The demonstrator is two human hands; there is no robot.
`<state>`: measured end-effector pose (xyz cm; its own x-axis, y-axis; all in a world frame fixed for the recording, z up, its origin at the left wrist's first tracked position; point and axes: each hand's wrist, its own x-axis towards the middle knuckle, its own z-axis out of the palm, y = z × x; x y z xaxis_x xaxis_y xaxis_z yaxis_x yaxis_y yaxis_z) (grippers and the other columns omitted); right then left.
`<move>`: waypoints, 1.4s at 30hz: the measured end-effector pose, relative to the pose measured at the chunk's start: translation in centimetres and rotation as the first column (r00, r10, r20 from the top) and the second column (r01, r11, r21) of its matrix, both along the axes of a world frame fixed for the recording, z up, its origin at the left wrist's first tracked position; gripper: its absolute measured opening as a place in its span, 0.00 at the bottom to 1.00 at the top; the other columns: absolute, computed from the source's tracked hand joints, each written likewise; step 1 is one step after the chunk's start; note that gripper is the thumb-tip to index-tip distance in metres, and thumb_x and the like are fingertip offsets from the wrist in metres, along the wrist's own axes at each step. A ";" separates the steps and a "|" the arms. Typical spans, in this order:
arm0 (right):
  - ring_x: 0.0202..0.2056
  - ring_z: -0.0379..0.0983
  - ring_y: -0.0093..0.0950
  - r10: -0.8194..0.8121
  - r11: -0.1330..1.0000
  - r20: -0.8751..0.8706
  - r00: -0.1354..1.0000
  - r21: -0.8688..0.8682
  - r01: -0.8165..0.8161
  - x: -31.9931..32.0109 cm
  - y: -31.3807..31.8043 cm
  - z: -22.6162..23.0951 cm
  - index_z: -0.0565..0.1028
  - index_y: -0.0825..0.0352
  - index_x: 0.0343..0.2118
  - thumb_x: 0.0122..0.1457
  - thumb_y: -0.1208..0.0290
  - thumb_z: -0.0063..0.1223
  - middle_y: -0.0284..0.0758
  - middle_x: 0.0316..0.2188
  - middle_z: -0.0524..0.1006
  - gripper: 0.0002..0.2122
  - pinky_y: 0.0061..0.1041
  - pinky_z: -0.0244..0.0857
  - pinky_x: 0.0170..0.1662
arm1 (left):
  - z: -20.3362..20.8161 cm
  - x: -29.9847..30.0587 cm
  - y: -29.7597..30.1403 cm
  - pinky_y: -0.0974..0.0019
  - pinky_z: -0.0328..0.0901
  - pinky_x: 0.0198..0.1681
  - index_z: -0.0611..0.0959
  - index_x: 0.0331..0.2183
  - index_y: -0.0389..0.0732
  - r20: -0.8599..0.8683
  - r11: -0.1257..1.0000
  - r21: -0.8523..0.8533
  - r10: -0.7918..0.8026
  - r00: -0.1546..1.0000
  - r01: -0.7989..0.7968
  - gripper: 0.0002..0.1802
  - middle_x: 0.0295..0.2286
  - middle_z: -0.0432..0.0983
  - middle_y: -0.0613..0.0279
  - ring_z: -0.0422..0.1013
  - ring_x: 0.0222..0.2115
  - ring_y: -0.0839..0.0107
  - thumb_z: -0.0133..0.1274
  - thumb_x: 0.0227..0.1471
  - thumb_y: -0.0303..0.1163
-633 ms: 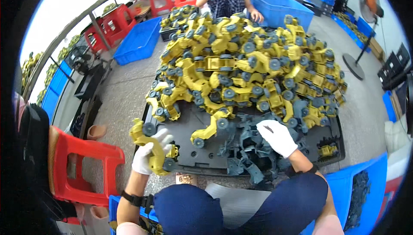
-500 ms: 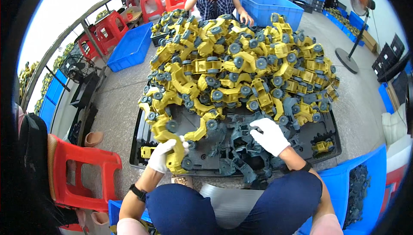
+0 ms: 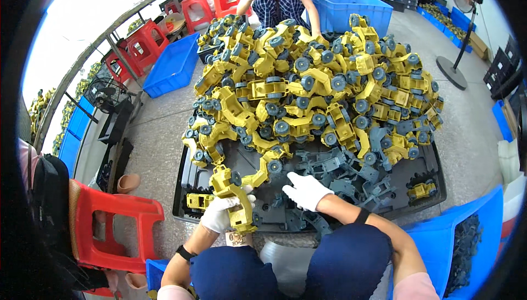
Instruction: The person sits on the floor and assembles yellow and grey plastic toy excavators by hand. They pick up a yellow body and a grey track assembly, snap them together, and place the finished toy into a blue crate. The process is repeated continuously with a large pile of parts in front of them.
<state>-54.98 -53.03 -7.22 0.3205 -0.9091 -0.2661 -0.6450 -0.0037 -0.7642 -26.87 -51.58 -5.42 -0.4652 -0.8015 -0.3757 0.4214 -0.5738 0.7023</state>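
My left hand (image 3: 218, 213), in a white glove, is closed around a yellow toy truck (image 3: 240, 220) with dark grey wheels, held tilted above the near left part of the black tray (image 3: 255, 162). My right hand (image 3: 307, 191), also gloved in white, hovers over the tray with its fingers apart and nothing visible in them. Beside and beyond it lie several loose dark grey plastic parts (image 3: 351, 168). A large heap of yellow toy trucks (image 3: 307, 80) fills the far part of the tray. One small yellow truck (image 3: 198, 201) rests by the tray's left edge, another (image 3: 421, 190) at its right.
A red stool (image 3: 112, 223) stands at my left. At my right is a blue bin (image 3: 439, 228) holding dark grey parts (image 3: 465, 253). Across the heap a person (image 3: 280, 3) crouches, one hand at the trucks. Behind are a blue tub (image 3: 351, 9), an empty-looking blue crate (image 3: 172, 64) and a fan (image 3: 464, 3).
My right hand has moved left, away from the grey parts and closer to my left hand. The left hand's truck has tilted and shifted slightly. The whole view has moved a little.
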 end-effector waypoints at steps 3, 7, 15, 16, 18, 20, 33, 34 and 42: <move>0.38 0.75 0.52 -0.100 0.992 -0.111 0.989 0.072 0.109 1.2 -0.8 -1.9 0.68 0.74 0.41 0.61 0.51 0.45 0.57 0.32 0.77 0.24 0.45 0.68 0.43 | -1.5 -0.4 0.2 0.53 0.69 0.49 0.72 0.52 0.31 0.001 1.000 0.019 -0.008 1.000 0.008 0.29 0.42 0.76 0.50 0.73 0.43 0.58 0.56 0.47 0.27; 0.40 0.74 0.53 -0.283 0.959 -0.182 0.942 -0.018 0.284 2.8 -2.0 -1.9 0.67 0.72 0.41 0.58 0.60 0.49 0.58 0.34 0.77 0.18 0.48 0.67 0.43 | -1.4 -1.2 0.7 0.54 0.67 0.50 0.73 0.50 0.32 0.011 0.994 0.028 -0.102 0.995 0.101 0.29 0.41 0.76 0.51 0.73 0.44 0.57 0.59 0.44 0.29; 0.42 0.75 0.51 -0.326 0.941 -0.246 0.913 0.008 0.338 2.3 -2.4 -1.8 0.66 0.77 0.42 0.51 0.54 0.56 0.57 0.36 0.77 0.28 0.42 0.69 0.45 | -1.7 -2.4 1.0 0.50 0.62 0.57 0.61 0.59 0.43 -0.061 0.987 0.023 -0.157 0.986 0.159 0.43 0.41 0.73 0.58 0.70 0.49 0.57 0.62 0.42 0.25; 0.42 0.75 0.50 -0.287 0.954 -0.277 0.917 0.003 0.300 2.6 -2.2 -1.7 0.66 0.76 0.43 0.50 0.53 0.58 0.56 0.37 0.77 0.29 0.41 0.70 0.45 | -2.4 -2.8 0.9 0.50 0.60 0.58 0.59 0.60 0.43 -0.056 0.991 0.025 -0.131 0.990 0.133 0.44 0.41 0.73 0.59 0.69 0.51 0.56 0.61 0.42 0.24; 0.42 0.76 0.48 -0.239 0.969 -0.311 0.920 -0.015 0.247 2.6 -2.2 -2.0 0.67 0.75 0.42 0.49 0.53 0.60 0.54 0.38 0.78 0.29 0.40 0.70 0.44 | -3.5 -3.7 0.3 0.56 0.63 0.53 0.69 0.53 0.41 0.051 0.992 -0.060 -0.110 0.993 0.113 0.33 0.40 0.75 0.62 0.70 0.48 0.62 0.61 0.43 0.25; 0.41 0.76 0.49 -0.272 0.961 -0.267 0.925 -0.022 0.276 2.6 -2.7 -3.0 0.67 0.75 0.41 0.48 0.57 0.60 0.55 0.36 0.78 0.27 0.41 0.70 0.44 | -4.4 -3.6 -0.7 0.61 0.64 0.49 0.74 0.47 0.41 0.223 0.980 -0.173 -0.058 0.973 0.098 0.26 0.39 0.76 0.64 0.71 0.44 0.68 0.62 0.44 0.26; 0.44 0.74 0.46 -0.241 0.966 -0.078 0.967 -0.113 0.232 3.0 -1.6 0.5 0.74 0.68 0.42 0.49 0.41 0.56 0.51 0.40 0.76 0.31 0.39 0.67 0.48 | -6.5 -0.2 -1.4 0.65 0.66 0.42 0.77 0.40 0.41 0.187 0.949 -0.216 0.269 0.945 -0.228 0.17 0.34 0.78 0.62 0.73 0.36 0.71 0.60 0.46 0.28; 0.48 0.71 0.46 -0.120 0.979 -0.174 0.977 -0.182 0.088 3.1 -1.4 -0.3 0.73 0.67 0.47 0.47 0.39 0.57 0.50 0.46 0.73 0.35 0.40 0.66 0.51 | -6.4 -0.6 -1.2 0.64 0.67 0.43 0.77 0.40 0.41 0.188 0.953 -0.211 0.258 0.948 -0.217 0.16 0.35 0.78 0.60 0.73 0.36 0.70 0.59 0.46 0.28; 0.45 0.70 0.43 0.080 0.898 -0.221 0.972 -0.406 -0.166 1.3 -1.7 -4.6 0.74 0.60 0.46 0.55 0.64 0.52 0.41 0.47 0.71 0.16 0.41 0.68 0.46 | -5.2 -1.8 -0.6 0.65 0.66 0.43 0.77 0.39 0.39 0.276 0.959 -0.272 0.156 0.948 -0.079 0.18 0.33 0.77 0.62 0.73 0.36 0.70 0.60 0.43 0.29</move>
<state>-53.66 -54.70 -11.79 0.4185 -0.9060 0.0627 -0.7534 -0.3849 -0.5332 -28.63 -52.18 -10.67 -0.2623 -0.9301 -0.2569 0.2293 -0.3187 0.9197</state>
